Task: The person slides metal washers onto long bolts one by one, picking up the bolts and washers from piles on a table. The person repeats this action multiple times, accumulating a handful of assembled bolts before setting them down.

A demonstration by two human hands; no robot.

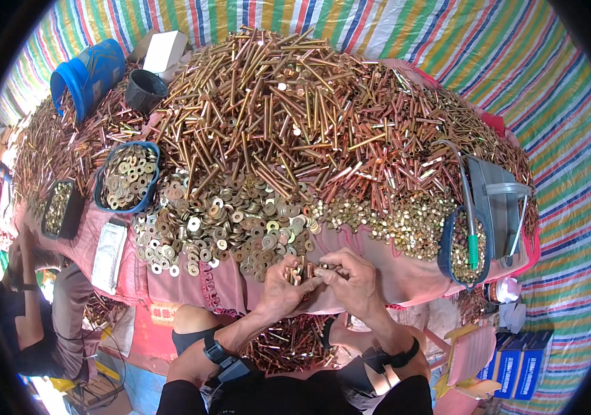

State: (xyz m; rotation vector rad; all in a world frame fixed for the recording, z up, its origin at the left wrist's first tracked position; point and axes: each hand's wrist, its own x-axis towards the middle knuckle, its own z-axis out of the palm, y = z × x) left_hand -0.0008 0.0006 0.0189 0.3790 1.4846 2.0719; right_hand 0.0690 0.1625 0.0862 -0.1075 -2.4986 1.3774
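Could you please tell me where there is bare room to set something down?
Right of the right hand, the pink cloth is bare, with small brassy pieces behind it and the dark blue tub beyond. Another bare strip runs in front of the washers, between the white packet and the left hand. Heaped long bolts crowd the back.

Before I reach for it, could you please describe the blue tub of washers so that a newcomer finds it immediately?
Start from the big heap of long bolts. On its near side lies the loose washer pile, and the blue tub stands at that pile's left end. Unlike the other blue tub, far right, it holds flat ring washers.
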